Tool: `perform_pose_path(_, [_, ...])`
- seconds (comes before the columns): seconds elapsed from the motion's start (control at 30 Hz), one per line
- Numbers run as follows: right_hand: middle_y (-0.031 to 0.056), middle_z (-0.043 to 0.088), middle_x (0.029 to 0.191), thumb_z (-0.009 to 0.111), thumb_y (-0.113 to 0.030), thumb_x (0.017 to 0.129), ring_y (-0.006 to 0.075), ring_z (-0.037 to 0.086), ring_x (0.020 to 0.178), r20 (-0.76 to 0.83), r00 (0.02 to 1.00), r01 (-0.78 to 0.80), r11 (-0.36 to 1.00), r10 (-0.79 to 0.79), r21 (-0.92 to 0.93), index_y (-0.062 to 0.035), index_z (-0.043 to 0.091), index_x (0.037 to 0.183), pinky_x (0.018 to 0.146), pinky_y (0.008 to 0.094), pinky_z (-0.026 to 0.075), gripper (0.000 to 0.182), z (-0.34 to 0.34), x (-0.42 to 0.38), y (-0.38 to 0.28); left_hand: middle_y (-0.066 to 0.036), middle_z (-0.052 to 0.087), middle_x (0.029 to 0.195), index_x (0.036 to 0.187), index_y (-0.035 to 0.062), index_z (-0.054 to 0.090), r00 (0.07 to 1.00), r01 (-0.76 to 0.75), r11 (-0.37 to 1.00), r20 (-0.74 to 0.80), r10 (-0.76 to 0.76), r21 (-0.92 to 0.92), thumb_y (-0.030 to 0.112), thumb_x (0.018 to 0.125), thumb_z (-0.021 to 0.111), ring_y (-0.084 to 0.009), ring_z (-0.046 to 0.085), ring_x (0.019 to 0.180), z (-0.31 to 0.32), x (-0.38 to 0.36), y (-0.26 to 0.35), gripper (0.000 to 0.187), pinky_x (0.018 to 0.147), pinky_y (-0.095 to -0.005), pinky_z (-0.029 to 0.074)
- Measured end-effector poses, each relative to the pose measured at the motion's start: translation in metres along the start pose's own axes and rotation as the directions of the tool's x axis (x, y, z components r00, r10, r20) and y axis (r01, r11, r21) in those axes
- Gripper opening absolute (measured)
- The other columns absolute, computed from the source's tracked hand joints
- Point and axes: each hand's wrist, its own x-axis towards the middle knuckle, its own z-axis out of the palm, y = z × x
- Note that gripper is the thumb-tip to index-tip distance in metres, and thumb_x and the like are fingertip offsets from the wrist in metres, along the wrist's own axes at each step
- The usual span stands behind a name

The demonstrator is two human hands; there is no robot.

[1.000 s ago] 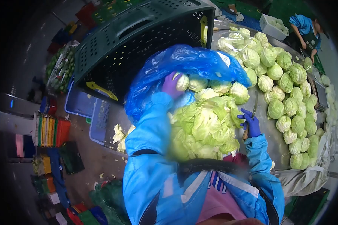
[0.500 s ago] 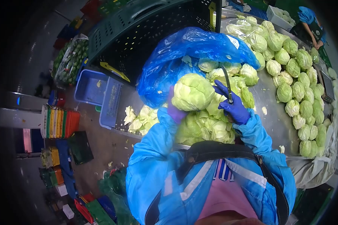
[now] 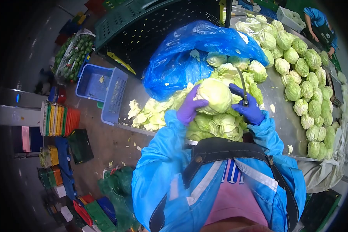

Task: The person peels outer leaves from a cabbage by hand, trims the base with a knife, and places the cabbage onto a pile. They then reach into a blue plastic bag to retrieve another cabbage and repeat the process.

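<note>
A pale green cabbage is held up in front of me in my left hand, whose gloved fingers and thumb press its left side. My right hand, in a purple glove too, grips a knife with a curved dark blade pointing away from me. Its fingers are close to the cabbage's right side. Loose cabbage leaves lie heaped beneath, and more trimmed leaves spread to the left. Behind the hands, an open blue plastic bag lies beside several cabbages.
Many cabbages cover the right of the metal table. A dark green perforated crate stands behind the bag. Blue baskets sit off the left edge. At the far right, a person in a blue sleeve stands by the table.
The cabbage has moved right toward my right hand and looks paler and smoother. My left hand's thumb and fingers now show at its side. The knife hand has shifted slightly right.
</note>
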Motion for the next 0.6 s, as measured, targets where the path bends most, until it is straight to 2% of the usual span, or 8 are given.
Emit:
perform_pose_path(0.03, [0.0022, 0.062, 0.113, 0.071, -0.005, 0.074, 0.0016, 0.052, 0.065, 0.002, 1.0, -0.004, 1.0, 0.004, -0.002, -0.0047, 0.044, 0.134, 0.059, 0.0188, 0.044, 0.066, -0.005, 0.0, 0.001, -0.015, 0.045, 0.131, 0.135, 0.0024, 0.036, 1.0, 0.001, 1.0, -0.002, -0.001, -0.005, 0.02, 0.07, 0.076, -0.0265, 0.043, 0.123, 0.004, 0.0, 0.002, 0.078, 0.103, -0.0375, 0.036])
perform_pose_path(0.07, [0.0049, 0.063, 0.109, 0.069, -0.009, 0.076, 0.0072, 0.056, 0.072, -0.092, 0.994, -0.083, 0.95, 0.057, -0.3, -0.0053, 0.046, 0.132, 0.064, 0.0231, 0.046, 0.06, -0.008, 0.0, 0.004, -0.014, 0.045, 0.129, 0.134, 0.0024, 0.037, 0.982, -0.177, 0.896, 0.005, 0.191, 0.406, 0.023, 0.064, 0.08, -0.0267, 0.044, 0.121, 0.006, 0.002, 0.002, 0.085, 0.102, -0.0375, 0.037])
perform_pose_path(0.1, [0.0076, 0.064, 0.104, 0.067, -0.013, 0.079, 0.0129, 0.061, 0.078, -0.196, 0.977, -0.178, 0.808, 0.08, -0.561, -0.006, 0.047, 0.13, 0.068, 0.0274, 0.048, 0.055, -0.012, -0.001, 0.008, -0.014, 0.046, 0.128, 0.133, 0.0024, 0.038, 0.931, -0.301, 0.605, 0.089, 0.354, 0.737, 0.027, 0.057, 0.085, -0.0268, 0.045, 0.119, 0.007, 0.005, 0.0, 0.092, 0.1, -0.0375, 0.038])
perform_pose_path(0.13, [0.0095, 0.062, 0.104, 0.06, -0.01, 0.083, 0.0133, 0.058, 0.079, -0.196, 0.98, -0.134, 0.781, 0.015, -0.61, -0.0092, 0.048, 0.13, 0.074, 0.0289, 0.046, 0.049, -0.014, -0.002, 0.02, -0.016, 0.045, 0.127, 0.132, 0.0022, 0.039, 0.911, -0.32, 0.501, 0.114, 0.397, 0.804, 0.032, 0.047, 0.088, -0.0309, 0.044, 0.119, 0.002, 0.013, -0.011, 0.102, 0.101, -0.0405, 0.036])
perform_pose_path(0.23, [0.0106, 0.063, 0.098, 0.056, -0.008, 0.086, 0.0206, 0.061, 0.083, -0.108, 0.973, 0.067, 0.698, -0.203, -0.713, -0.0088, 0.046, 0.131, 0.076, 0.0324, 0.047, 0.046, -0.01, -0.01, 0.034, -0.018, 0.042, 0.129, 0.131, 0.0024, 0.039, 0.884, -0.325, 0.302, 0.175, 0.435, 0.896, 0.034, 0.047, 0.088, -0.0355, 0.039, 0.122, -0.003, 0.027, -0.036, 0.102, 0.103, -0.0433, 0.034])
perform_pose_path(0.27, [0.0139, 0.062, 0.097, 0.054, -0.008, 0.088, 0.0279, 0.062, 0.089, -0.044, 0.974, 0.129, 0.703, -0.222, -0.699, -0.0103, 0.045, 0.132, 0.078, 0.035, 0.047, 0.045, -0.009, -0.011, 0.04, -0.021, 0.039, 0.132, 0.133, 0.0, 0.035, 0.905, -0.288, 0.319, 0.148, 0.398, 0.903, 0.035, 0.047, 0.088, -0.0385, 0.035, 0.125, -0.004, 0.029, -0.042, 0.107, 0.105, -0.0454, 0.03])
perform_pose_path(0.37, [0.0176, 0.061, 0.1, 0.053, -0.01, 0.09, 0.0317, 0.061, 0.088, -0.012, 0.998, 0.034, 0.627, -0.07, -0.778, -0.0124, 0.043, 0.135, 0.076, 0.0356, 0.048, 0.046, 0.002, -0.017, 0.016, -0.024, 0.037, 0.133, 0.135, -0.0031, 0.03, 0.89, -0.254, 0.248, 0.126, 0.438, 0.935, 0.039, 0.047, 0.088, -0.0391, 0.034, 0.125, 0.002, 0.033, -0.046, 0.114, 0.106, -0.0453, 0.028])
perform_pose_path(0.6, [0.018, 0.062, 0.09, 0.053, -0.019, 0.091, 0.0353, 0.061, 0.076, 0.066, 0.987, 0.133, 0.524, -0.146, -0.841, -0.015, 0.035, 0.14, 0.065, 0.0405, 0.048, 0.052, -0.004, -0.022, 0.024, -0.027, 0.034, 0.135, 0.137, -0.0059, 0.022, 0.926, -0.191, 0.219, 0.101, 0.363, 0.957, 0.046, 0.047, 0.087, -0.0409, 0.034, 0.124, 0.0, 0.038, -0.052, 0.123, 0.106, -0.0452, 0.028])
